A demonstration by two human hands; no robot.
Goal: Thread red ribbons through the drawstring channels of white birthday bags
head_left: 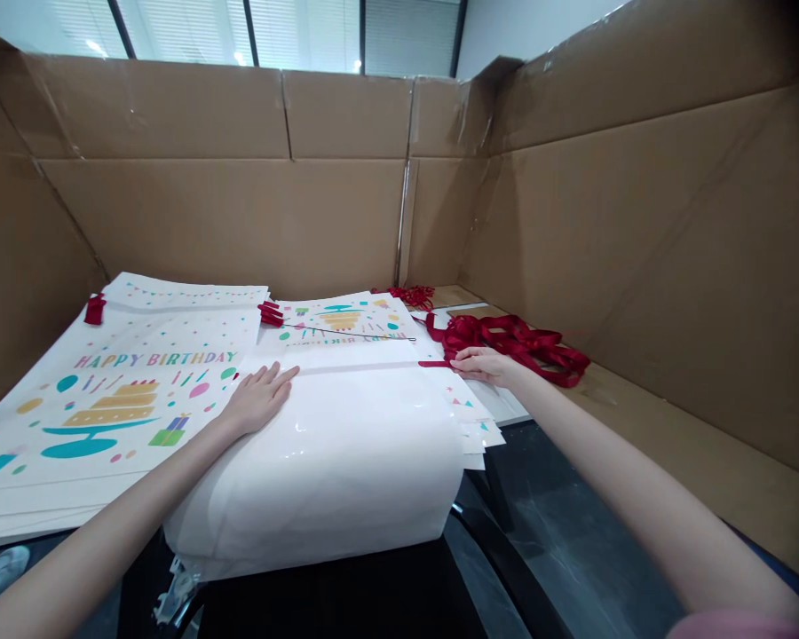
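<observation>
I monitor one white sheet [346,453] overhanging the bench's [605,390] front edge. Left hand [261,397]: flat on it, fingers extended, gripping nothing. Right hand [485,366]: pinches one red strip [432,364].

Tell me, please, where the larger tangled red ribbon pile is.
The ribbon pile lies right of centre in the head view, just beyond the person's right hand, near the brown cardboard wall.

Seemingly an office, shown by dark-framed glass panels [411,35] with blinds [306,34].
</observation>
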